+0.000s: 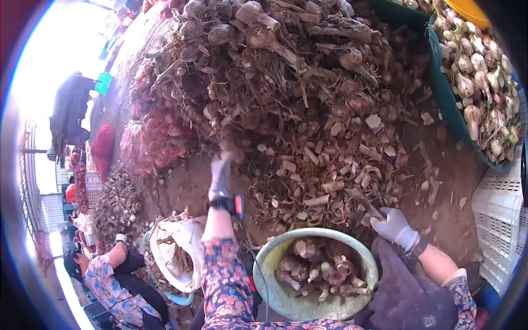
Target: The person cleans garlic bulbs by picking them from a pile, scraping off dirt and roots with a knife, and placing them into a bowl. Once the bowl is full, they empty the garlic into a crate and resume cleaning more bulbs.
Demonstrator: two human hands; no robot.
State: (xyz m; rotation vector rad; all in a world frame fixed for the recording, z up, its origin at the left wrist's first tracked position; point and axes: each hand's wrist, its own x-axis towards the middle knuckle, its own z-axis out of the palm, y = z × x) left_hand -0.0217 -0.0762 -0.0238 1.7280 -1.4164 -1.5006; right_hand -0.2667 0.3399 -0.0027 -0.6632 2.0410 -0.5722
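My left hand (221,168), in a grey glove with a black wrist strap, reaches to the near edge of a large heap of garlic (264,71) with dried stalks and roots. Its fingers are closed round a blurred brownish bulb. On the right, my right hand (395,226), also gloved, grips the handle of a dark cutting tool (366,204) above cut stalk pieces (319,201). Between my arms stands a pale green basin (264,264) with several trimmed garlic bulbs (313,267) inside.
A green-edged container (440,77) of cleaned garlic stands at the upper right, with white crates (498,220) below it. A white-lined bucket (190,247) is left of the basin. Another person (115,280) sits at the lower left. Red net bags (151,137) lie by the heap.
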